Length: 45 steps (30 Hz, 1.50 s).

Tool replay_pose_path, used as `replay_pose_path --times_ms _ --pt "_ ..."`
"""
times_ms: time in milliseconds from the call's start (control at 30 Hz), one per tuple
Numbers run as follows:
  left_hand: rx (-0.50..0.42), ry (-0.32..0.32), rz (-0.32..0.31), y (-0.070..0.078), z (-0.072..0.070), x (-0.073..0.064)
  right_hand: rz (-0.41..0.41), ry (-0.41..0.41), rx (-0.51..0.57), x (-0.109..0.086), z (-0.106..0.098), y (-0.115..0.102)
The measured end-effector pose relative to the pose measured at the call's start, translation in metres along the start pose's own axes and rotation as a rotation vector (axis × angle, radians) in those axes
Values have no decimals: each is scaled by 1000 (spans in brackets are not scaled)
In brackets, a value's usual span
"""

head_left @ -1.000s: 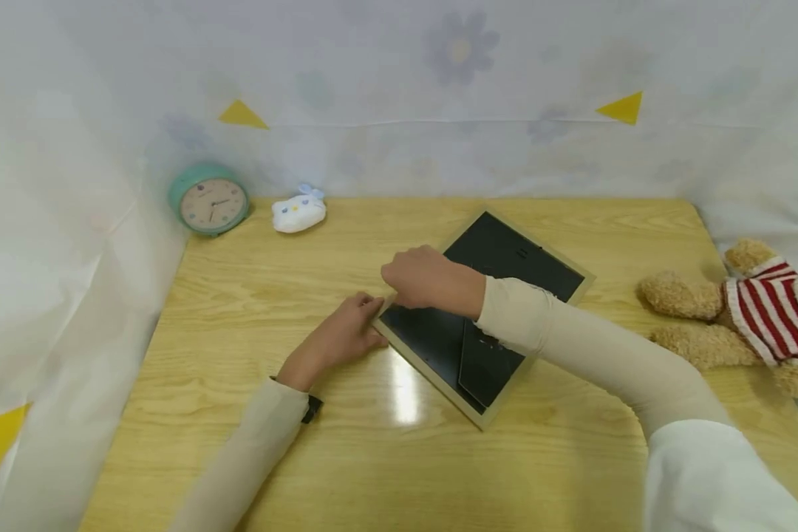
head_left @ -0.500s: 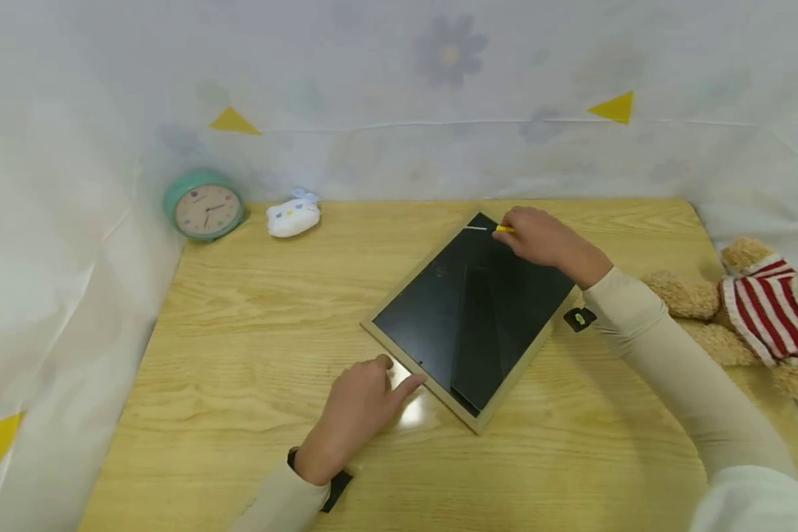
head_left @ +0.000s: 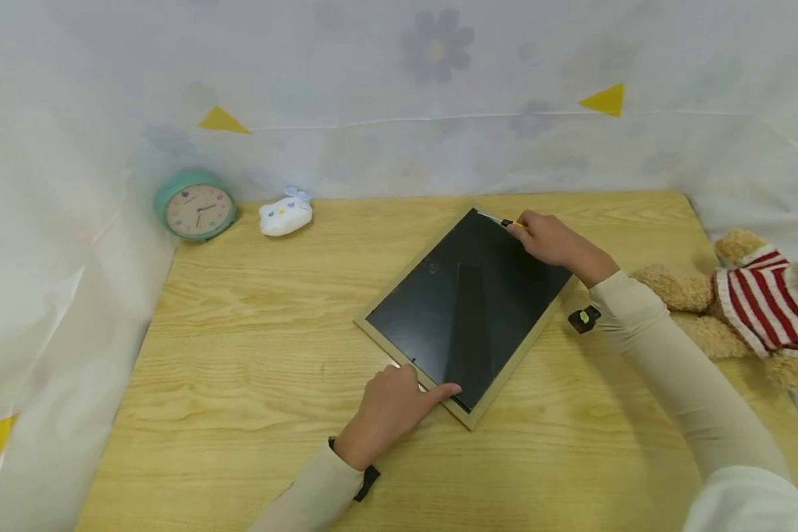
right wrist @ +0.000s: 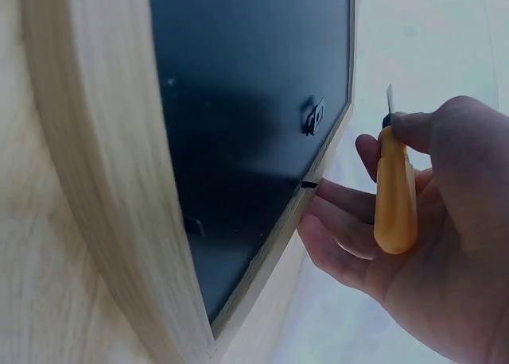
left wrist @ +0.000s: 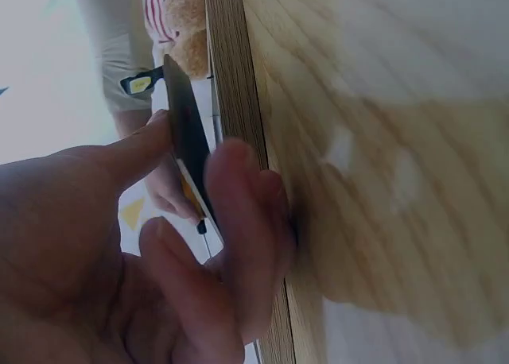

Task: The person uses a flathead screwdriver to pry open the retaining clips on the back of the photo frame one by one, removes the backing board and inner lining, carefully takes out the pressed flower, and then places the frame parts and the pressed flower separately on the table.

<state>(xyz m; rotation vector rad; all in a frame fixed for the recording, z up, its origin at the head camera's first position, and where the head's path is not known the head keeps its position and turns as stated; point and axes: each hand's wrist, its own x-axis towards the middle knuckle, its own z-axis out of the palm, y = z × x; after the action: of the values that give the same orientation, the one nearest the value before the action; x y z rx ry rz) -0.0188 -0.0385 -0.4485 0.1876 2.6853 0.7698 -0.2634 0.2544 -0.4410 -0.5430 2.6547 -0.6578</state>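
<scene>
A picture frame lies face down, its wooden rim (head_left: 386, 341) around a black back panel (head_left: 412, 310). The flat stand (head_left: 471, 318) runs down the panel. My left hand (head_left: 395, 406) grips the near-left edge, thumb reaching over the rim. In the left wrist view that thumb is at the edge of the raised stand (left wrist: 187, 125), with the fingers by the wooden side (left wrist: 236, 70). My right hand (head_left: 552, 240) holds a yellow-handled screwdriver (right wrist: 395, 193) at the far-right edge. Its other fingers rest against the rim beside a small black tab (right wrist: 308, 184); a hanger (right wrist: 316, 118) is farther along.
A teal clock (head_left: 196, 207) and a small white plush head (head_left: 286, 214) stand at the back left of the wooden table (head_left: 253, 355). On the right lies a teddy bear (head_left: 758, 303) in a striped top. White curtains (head_left: 372, 148) enclose the table's back and sides.
My right hand has moved from the frame's left corner to its far-right edge with the screwdriver. My left hand has slid toward the near corner, its thumb now over the rim.
</scene>
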Motion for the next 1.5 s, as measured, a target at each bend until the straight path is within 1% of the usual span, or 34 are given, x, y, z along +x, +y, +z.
replay_pose_path --times_ms 67,267,400,533,633,733,900,967,1033,1133,1233,1367,1433,1500 --pt "6 8 2 -2 0 1 6 -6 -5 -3 0 -1" --pt "-4 -13 -12 -17 -4 6 29 -14 -28 -17 1 -2" --pt "-29 -14 -30 -27 -14 12 38 -4 -27 -29 3 -2" --pt "-51 -12 -49 -36 -25 18 63 -3 -31 -43 5 0" --pt "-55 -8 -70 -39 -32 24 84 -4 -31 -56 8 3" --pt "-72 -9 -96 -41 -35 29 102 11 -42 -68 11 4" --pt "-110 -6 -121 -44 -41 33 143 14 -63 -89 15 3" --pt "-125 0 -114 -46 -44 35 160 11 -59 -97 17 2" --pt "-127 15 -97 -49 -46 38 174 25 -43 -106 20 1" --pt "-126 39 -54 -55 -50 42 187 69 -6 -122 28 -2" --pt "-130 44 -21 -61 -53 46 203 121 11 -137 39 -7" --pt "-168 14 -17 -68 -58 52 220 148 -7 -150 49 -14" --pt "-182 -7 -20 -71 -61 54 204 161 -40 -151 48 -16" --pt "-203 -40 -10 -73 -62 57 180 171 -87 -150 43 -18"
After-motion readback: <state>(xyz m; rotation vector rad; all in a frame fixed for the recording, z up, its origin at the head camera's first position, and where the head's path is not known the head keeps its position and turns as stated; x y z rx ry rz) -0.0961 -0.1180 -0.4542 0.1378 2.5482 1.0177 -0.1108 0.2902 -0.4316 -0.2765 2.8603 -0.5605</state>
